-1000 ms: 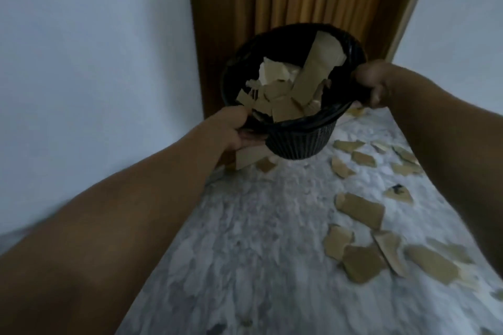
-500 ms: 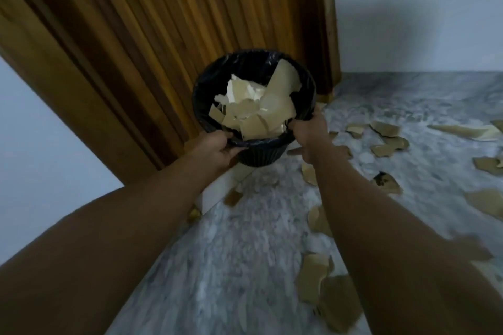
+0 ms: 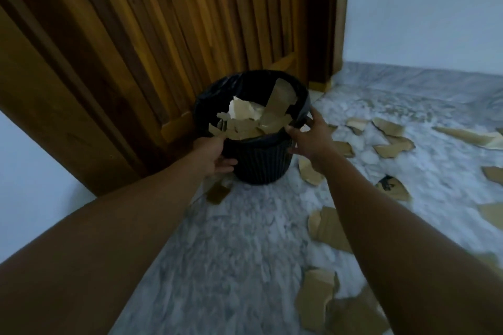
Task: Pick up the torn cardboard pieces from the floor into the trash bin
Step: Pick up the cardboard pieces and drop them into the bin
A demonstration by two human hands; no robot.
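Two bare arms out ahead, reaching to the trash bin (image 3: 258, 163) from both sides. Lays the left hand (image 3: 213, 153) against the ribbed near-left wall, fingers (image 3: 227, 164) straight and loosely spread along it, thumb up by the rim, curled round nothing. Spreads the right hand (image 3: 310, 139) wide at the opposite rim, fingers (image 3: 313, 117) fanned and straight, thumb tip touching or just short of the black liner (image 3: 299, 106); cannot tell which. Grips nothing with either hand. Between the two sets of fingers: bin upright on the grey marble floor (image 3: 245, 239), close against the wooden door (image 3: 163, 35) beyond the fingertips, filled nearly to the rim with torn cardboard pieces (image 3: 245, 129), one long strip (image 3: 280, 98) leaning up against the liner's far side. Just below the right wrist, beside the bin's foot: one brown scrap (image 3: 309, 171). Further right of the right fingers: loose scraps (image 3: 392, 149) scattered well apart over the floor. Nearer than the fingers, partly under the right forearm: larger torn sheets (image 3: 326, 228). Below the left fingers, near the bin's base: one small dark scrap (image 3: 217, 193).
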